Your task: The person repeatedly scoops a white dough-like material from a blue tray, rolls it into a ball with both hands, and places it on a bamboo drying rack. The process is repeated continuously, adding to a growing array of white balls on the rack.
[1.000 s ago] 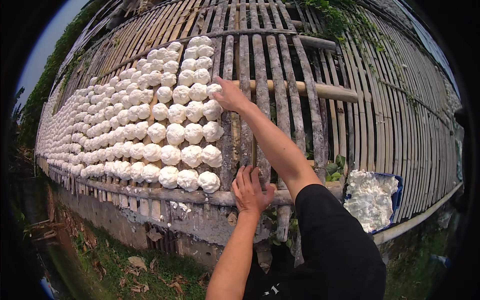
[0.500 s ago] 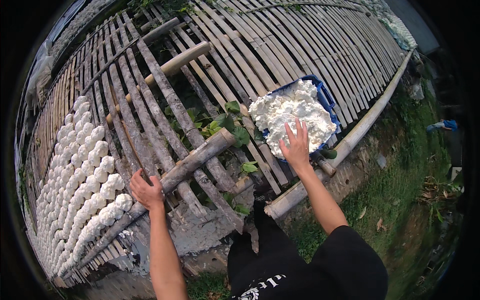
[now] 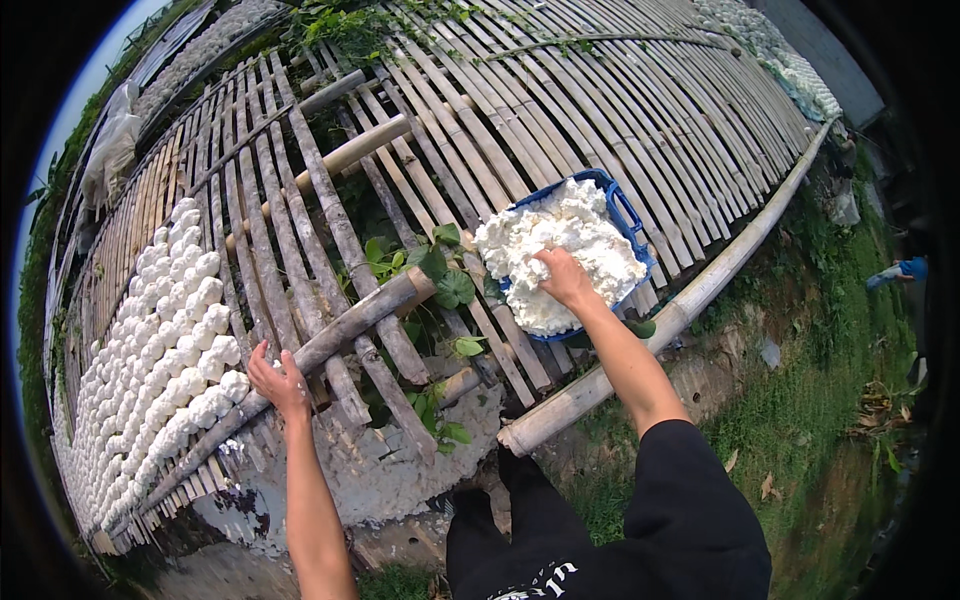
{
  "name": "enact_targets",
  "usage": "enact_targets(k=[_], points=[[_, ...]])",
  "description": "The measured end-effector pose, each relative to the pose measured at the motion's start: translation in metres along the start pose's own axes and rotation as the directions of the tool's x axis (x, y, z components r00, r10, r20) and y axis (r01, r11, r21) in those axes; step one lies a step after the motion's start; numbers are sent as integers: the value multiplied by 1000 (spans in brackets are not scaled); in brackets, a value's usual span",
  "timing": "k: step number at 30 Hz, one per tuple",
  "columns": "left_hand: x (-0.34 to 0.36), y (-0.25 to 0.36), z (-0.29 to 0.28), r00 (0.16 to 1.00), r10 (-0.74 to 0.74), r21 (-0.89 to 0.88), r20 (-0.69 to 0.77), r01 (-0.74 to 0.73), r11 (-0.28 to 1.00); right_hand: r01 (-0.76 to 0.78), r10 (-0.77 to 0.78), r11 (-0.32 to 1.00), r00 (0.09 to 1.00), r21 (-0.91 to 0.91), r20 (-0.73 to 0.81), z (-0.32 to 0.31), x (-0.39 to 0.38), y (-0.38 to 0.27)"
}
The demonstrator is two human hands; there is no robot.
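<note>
1. White curd-like mass (image 3: 515, 240), one lot. Location: heaped in the blue plastic crate, right of centre. Judged soft, moist and crumbly, heavy in bulk, light by the handful; best scooped from the top with cupped fingers, since pinching would likely break it.
2. Blue plastic crate (image 3: 627, 210), one. Sits on the bamboo slat rack (image 3: 575, 110). Judged stiff; hold by the rim.
3. Right hand (image 3: 566, 277). Fingers curled against the mass, tips hidden; cannot tell whether any is gripped.
4. Left hand (image 3: 280, 384). Fingers spread, nothing held; at the bamboo pole (image 3: 365, 318), just beside the white lumps.
5. White lumps (image 3: 185, 350), many, in rows at left. Judged fragile; cradle from beneath.
</note>
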State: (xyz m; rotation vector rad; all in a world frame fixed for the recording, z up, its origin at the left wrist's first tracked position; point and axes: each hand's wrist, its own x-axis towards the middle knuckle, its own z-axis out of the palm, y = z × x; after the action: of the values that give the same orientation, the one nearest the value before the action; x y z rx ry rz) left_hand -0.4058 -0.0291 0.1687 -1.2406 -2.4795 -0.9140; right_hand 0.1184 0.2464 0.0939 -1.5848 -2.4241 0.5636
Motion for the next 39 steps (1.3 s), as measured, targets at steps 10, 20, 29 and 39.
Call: enact_targets(k=[10,20,29,39], points=[[-156,276,-32,437,-15,-424,900,864,-271,39,-137,564,989,825,47,-132,-76,-100],[-155,279,-87,413,302,-100,860,715,-692,608,-574,742,794,282,-201,-135,-212,-286],[-180,212,-152,524,411,-29,746,642,-766,814,-785,527,577,245,-228,-110,-228,-328],[-214,172,-194,653,265,-174,709,527,-832,723,-728,351,611,596,-312,-99,-279,-388]])
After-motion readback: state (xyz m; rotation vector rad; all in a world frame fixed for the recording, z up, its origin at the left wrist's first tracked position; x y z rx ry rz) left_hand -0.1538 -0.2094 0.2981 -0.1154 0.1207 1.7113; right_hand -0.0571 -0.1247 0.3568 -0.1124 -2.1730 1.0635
